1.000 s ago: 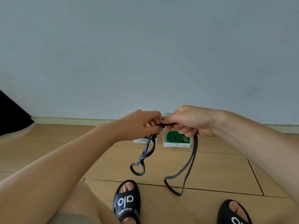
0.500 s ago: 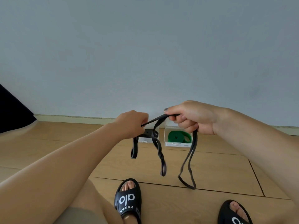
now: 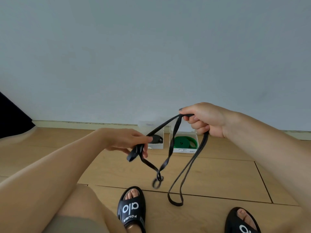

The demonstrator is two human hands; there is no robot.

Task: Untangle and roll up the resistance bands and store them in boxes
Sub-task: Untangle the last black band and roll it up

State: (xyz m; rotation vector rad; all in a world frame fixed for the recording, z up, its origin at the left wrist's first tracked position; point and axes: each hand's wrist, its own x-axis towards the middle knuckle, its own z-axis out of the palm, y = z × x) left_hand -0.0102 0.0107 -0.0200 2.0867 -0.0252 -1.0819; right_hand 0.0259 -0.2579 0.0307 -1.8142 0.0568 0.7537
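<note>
Pulled apart: left hand (image 3: pixel 127 142) and right hand (image 3: pixel 204 119), each gripping black band (image 3: pixel 170 148). Twisted at 6 o'clock, not yet rolled. Stored at 12 o'clock: green band (image 3: pixel 184 142).

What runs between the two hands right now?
In the head view, a taut stretch of the black band spans from the left hand up to the right hand; behind it sit two open boxes.

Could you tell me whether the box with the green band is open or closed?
Open: the white box shows the rolled green band inside, its lid raised behind it.
</note>
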